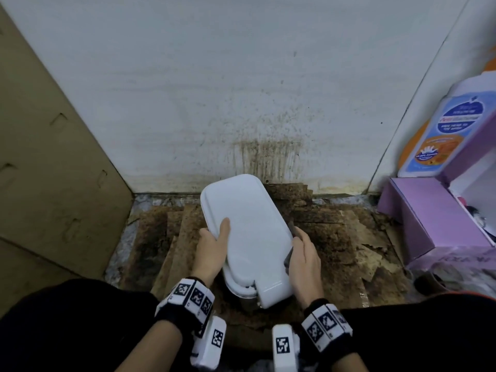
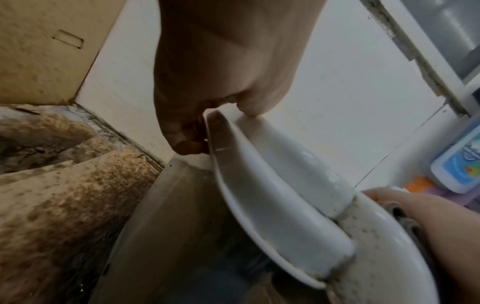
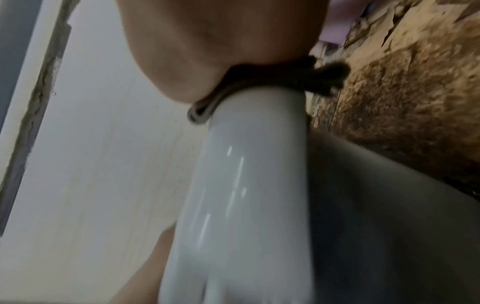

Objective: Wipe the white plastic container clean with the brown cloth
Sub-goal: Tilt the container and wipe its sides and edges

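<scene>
White glossy plastic fills the lower centre of the head view: the white plastic container is held tilted, its near end low between the wrists and its far end rising toward the stained wall.

The left hand holds the container's left edge, thumb laid on top and fingers curled underneath, so this grip is clamped on the container. The right hand presses the brown cloth against the right edge; its grip is closed over the folded cloth, which shows only as a thin band between palm and plastic in the right wrist view.

The step in hand looks like a wipe along the right rim. To do it well, I judge the left hand should brace firmly while the right draws the cloth the full length of the edge, keeping a fresh fold turned to the plastic. The left wrist view shows speckled grime near the seam at the container's near end, so that seam likely needs pressure from a fingertip through the cloth.

Beyond, soiled cardboard covers the floor, with a purple box at right.
</scene>
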